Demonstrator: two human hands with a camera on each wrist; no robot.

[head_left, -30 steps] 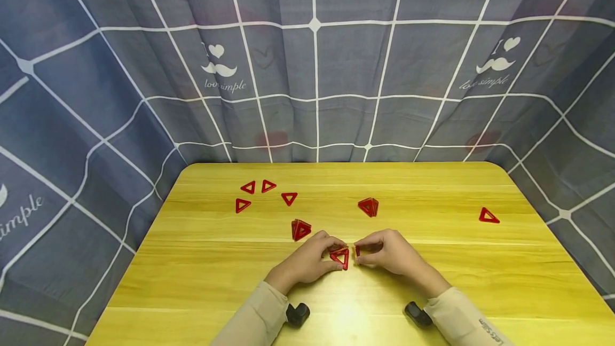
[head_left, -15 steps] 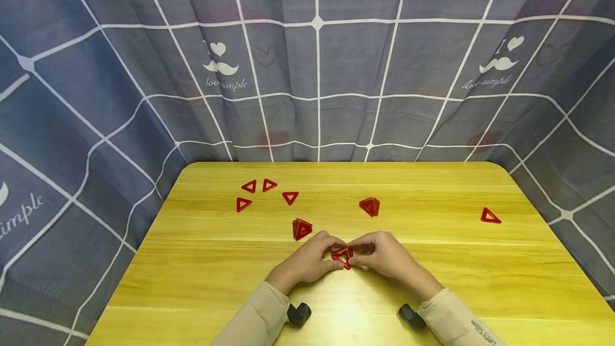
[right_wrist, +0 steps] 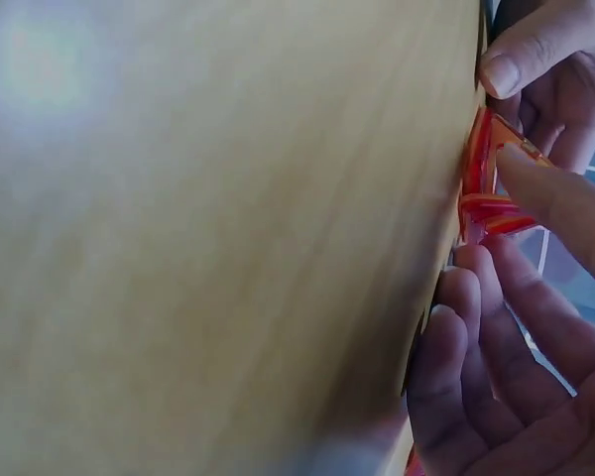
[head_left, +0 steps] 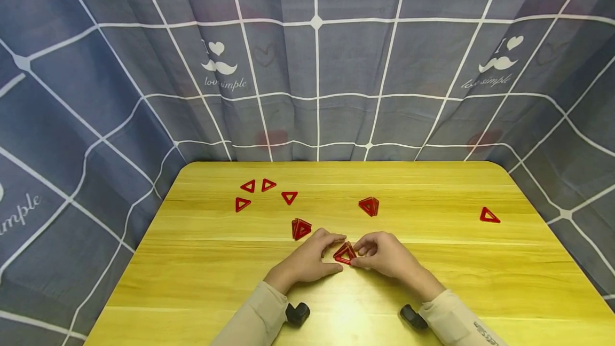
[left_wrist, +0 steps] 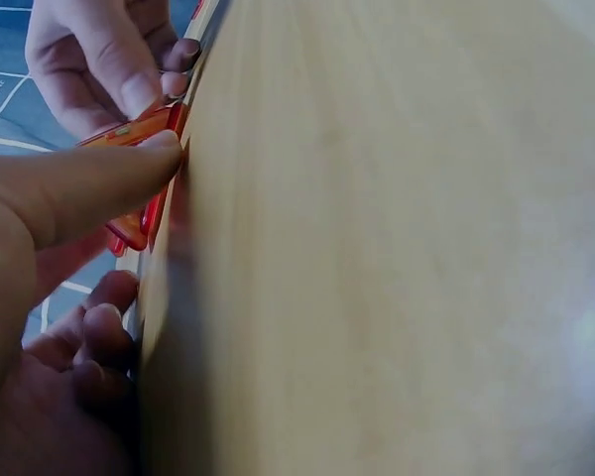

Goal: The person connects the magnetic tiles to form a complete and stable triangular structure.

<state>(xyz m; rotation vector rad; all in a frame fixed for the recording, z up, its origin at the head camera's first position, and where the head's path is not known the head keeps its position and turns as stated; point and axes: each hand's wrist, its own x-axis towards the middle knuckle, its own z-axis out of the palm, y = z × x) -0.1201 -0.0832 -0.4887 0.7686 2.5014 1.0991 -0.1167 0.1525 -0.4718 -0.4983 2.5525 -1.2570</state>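
In the head view, a small pyramid of red triangular frame tiles (head_left: pixel 345 254) stands on the table between the two hands. My left hand (head_left: pixel 312 258) curves around its left side, thumb and fingers spread apart with a gap to the tiles. On the other side my right hand (head_left: pixel 386 252) pinches the right-hand tile between thumb and index finger. The right wrist view shows the red and orange tile edges (right_wrist: pixel 479 159) by the right thumb (right_wrist: pixel 545 188). Part of the pyramid (left_wrist: pixel 144 213) is hidden behind the left thumb in the left wrist view.
Behind the left hand sits another red tile cluster (head_left: pixel 301 229), and a similar cluster (head_left: pixel 369 206) is farther back. Several loose red triangles (head_left: pixel 290 197) lie at the back left. A single triangle (head_left: pixel 489 215) lies far right. A grey checked curtain (head_left: pixel 269 68) hangs behind the table (head_left: pixel 216 282).
The right hand has brought its tile leftward against the tiles by the left hand, so they now form a pyramid. The left fingers have loosened from the tiles.
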